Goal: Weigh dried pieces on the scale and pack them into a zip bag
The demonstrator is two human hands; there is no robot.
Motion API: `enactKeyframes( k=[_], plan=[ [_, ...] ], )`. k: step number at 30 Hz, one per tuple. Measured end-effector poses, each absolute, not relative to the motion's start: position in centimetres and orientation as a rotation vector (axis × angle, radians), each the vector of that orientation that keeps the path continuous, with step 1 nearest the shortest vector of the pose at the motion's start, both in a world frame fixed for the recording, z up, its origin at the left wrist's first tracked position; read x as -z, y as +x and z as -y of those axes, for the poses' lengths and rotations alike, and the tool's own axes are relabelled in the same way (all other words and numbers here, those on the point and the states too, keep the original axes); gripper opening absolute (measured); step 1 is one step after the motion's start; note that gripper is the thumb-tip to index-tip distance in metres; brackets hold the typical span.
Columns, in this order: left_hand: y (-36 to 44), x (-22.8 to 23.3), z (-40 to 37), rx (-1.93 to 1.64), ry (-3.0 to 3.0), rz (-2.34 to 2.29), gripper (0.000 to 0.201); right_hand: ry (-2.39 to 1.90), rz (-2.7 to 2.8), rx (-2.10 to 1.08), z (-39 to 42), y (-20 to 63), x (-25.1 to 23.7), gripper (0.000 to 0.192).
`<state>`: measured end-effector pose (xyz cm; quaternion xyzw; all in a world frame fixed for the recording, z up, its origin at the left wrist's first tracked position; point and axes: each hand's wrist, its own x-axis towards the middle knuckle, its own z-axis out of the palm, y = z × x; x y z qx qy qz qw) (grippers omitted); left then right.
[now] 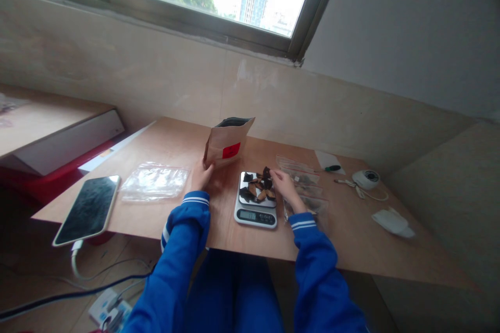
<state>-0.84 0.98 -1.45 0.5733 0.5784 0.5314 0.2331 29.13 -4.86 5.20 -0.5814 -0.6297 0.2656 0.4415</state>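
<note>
My left hand [201,174] has its fingers closed on the lower left corner of a brown kraft paper bag [217,150] with a red label, standing open at the top. Dark brown dried pieces, like dried citrus peel [253,190], lie heaped on the platform of a small white digital kitchen scale [242,217]. Its display is lit, though too blurred to read surely. At the upper right of the heap, my right hand [284,186] pinches one dark dried piece [266,172] between its fingertips. Beside that hand lie zip bags [312,190] with dark contents, partly hidden by the wrist.
Clear plastic zip bags [154,182] lie left of my left hand. A phone [88,210] on a charging cable overhangs the left table edge. To the right are a green-handled screwdriver [333,168], a white dome camera [366,179] with its cable, and a crumpled white packet [392,222].
</note>
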Motion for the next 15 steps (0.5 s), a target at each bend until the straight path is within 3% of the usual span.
enactKeyframes(
  k=[15],
  plan=[
    [-0.9, 1.9, -1.1, -1.475, 1.559, -1.568, 0.042, -1.431, 1.403, -0.656, 7.9, 28.7, -7.1, 0.053]
  ],
)
